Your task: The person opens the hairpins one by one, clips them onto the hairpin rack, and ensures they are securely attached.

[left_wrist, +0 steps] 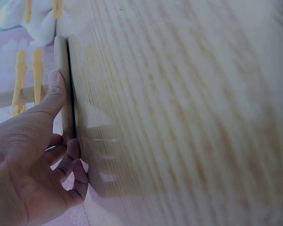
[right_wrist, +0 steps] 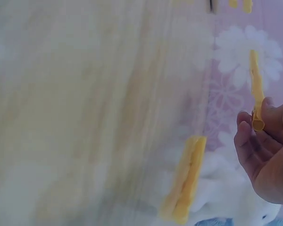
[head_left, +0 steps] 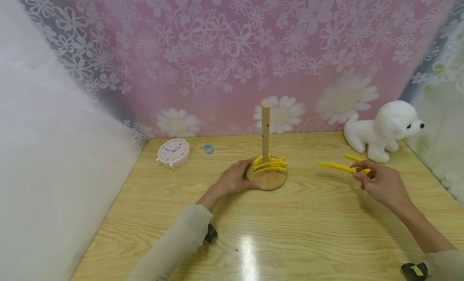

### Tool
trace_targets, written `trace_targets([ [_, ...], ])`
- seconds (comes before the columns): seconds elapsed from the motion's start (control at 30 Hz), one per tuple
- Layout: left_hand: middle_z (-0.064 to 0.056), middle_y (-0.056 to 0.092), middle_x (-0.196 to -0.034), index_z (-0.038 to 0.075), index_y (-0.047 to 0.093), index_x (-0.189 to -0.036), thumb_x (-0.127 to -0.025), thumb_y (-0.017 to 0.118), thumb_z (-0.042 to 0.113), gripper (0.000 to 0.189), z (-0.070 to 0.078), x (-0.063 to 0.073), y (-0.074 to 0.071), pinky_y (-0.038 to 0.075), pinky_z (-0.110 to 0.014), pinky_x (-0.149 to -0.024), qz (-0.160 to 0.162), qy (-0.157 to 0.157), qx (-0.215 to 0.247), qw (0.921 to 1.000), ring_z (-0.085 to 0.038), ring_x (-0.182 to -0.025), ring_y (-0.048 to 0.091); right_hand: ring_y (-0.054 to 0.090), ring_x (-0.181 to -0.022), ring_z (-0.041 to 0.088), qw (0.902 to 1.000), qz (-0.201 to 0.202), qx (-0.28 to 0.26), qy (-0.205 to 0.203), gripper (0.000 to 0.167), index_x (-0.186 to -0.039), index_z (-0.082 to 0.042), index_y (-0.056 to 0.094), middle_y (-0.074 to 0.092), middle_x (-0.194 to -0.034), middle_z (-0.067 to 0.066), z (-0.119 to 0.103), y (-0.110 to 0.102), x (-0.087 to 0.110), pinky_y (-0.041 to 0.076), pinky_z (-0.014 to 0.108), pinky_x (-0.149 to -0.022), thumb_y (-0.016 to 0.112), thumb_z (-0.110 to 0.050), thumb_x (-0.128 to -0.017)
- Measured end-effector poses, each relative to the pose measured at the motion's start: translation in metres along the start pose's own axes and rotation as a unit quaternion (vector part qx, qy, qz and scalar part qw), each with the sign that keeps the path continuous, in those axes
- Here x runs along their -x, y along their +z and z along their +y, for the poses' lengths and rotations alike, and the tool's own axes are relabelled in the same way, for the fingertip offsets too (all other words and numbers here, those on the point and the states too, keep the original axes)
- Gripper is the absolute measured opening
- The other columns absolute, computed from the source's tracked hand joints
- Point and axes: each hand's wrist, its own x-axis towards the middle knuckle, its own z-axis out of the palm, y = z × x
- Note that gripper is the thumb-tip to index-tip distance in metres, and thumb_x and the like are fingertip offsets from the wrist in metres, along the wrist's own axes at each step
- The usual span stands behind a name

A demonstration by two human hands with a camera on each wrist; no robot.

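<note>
A wooden stand with a round base [head_left: 270,183] and an upright post [head_left: 266,132] stands mid-table. Several curved yellow plastic pieces [head_left: 270,165] sit around the foot of its post. My left hand [head_left: 235,178] grips the left edge of the base, its thumb over the rim in the left wrist view. To the right, my right hand [head_left: 386,184] pinches one long yellow plastic piece [right_wrist: 256,87] between thumb and fingers, its far end pointing toward the stand. Another yellow piece [right_wrist: 184,181] lies on the table just beyond that hand, partly hidden in the head view.
A pink alarm clock [head_left: 175,153] lies at the back left, with a small blue ring [head_left: 208,148] to its right. At the back right sits a white plush dog [head_left: 380,130]. A flowered pink curtain [head_left: 232,63] borders the table's back edge.
</note>
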Motion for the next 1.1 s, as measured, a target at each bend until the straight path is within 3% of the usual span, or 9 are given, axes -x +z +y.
trace_targets([
  [0.2, -0.006, 0.038, -0.166, 0.018, 0.03, -0.165, -0.091, 0.074, 0.059, 0.095, -0.002, -0.001, 0.0, 0.041, -0.053, -0.114, 0.005, 0.002, -0.003, 1.0, -0.03, -0.15, 0.039, 0.039, -0.047, 0.006, 0.9987, 0.033, -0.007, -0.038, 0.019, -0.116, -0.003, 0.074, 0.073, -0.08, 0.014, -0.017, 0.007, -0.011, 0.029, 0.027, -0.04, 0.07, -0.007, -0.099],
  [0.47, -0.006, 0.036, -0.167, 0.019, 0.028, -0.166, -0.092, 0.074, 0.059, 0.096, -0.002, 0.0, 0.0, 0.04, -0.054, -0.115, -0.002, -0.002, -0.001, 1.0, -0.03, -0.151, 0.037, 0.032, -0.04, 0.007, 0.998, 0.046, -0.025, -0.034, 0.02, -0.115, -0.003, 0.078, 0.073, -0.069, 0.01, -0.04, 0.019, -0.023, 0.024, 0.025, -0.036, 0.072, -0.012, -0.099],
  [0.73, -0.006, 0.037, -0.166, 0.019, 0.028, -0.166, -0.091, 0.074, 0.058, 0.096, -0.001, -0.001, 0.0, 0.041, -0.055, -0.114, -0.001, -0.005, -0.001, 1.0, -0.03, -0.15, 0.038, 0.03, -0.035, 0.005, 0.9961, 0.059, -0.047, -0.046, 0.018, -0.112, -0.002, 0.08, 0.078, -0.083, 0.016, -0.06, 0.032, -0.037, 0.02, 0.024, -0.036, 0.073, -0.01, -0.097],
  [0.9, -0.006, 0.038, -0.166, 0.019, 0.029, -0.166, -0.091, 0.074, 0.059, 0.096, -0.001, -0.001, 0.0, 0.041, -0.054, -0.114, 0.001, -0.003, -0.002, 1.0, -0.03, -0.15, 0.039, 0.037, -0.037, 0.006, 0.9953, 0.06, -0.056, -0.051, 0.017, -0.11, -0.001, 0.081, 0.079, -0.087, 0.018, -0.069, 0.039, -0.045, 0.02, 0.025, -0.037, 0.072, -0.006, -0.097],
  [1.1, -0.006, 0.037, -0.166, 0.019, 0.028, -0.166, -0.091, 0.074, 0.06, 0.096, 0.0, -0.001, 0.001, 0.041, -0.055, -0.114, -0.001, -0.007, -0.003, 1.0, -0.03, -0.15, 0.038, 0.068, -0.058, 0.019, 0.9951, 0.052, -0.058, -0.061, 0.017, -0.11, 0.001, 0.081, 0.079, -0.091, 0.019, -0.079, 0.047, -0.055, 0.021, 0.025, -0.038, 0.072, -0.002, -0.096],
])
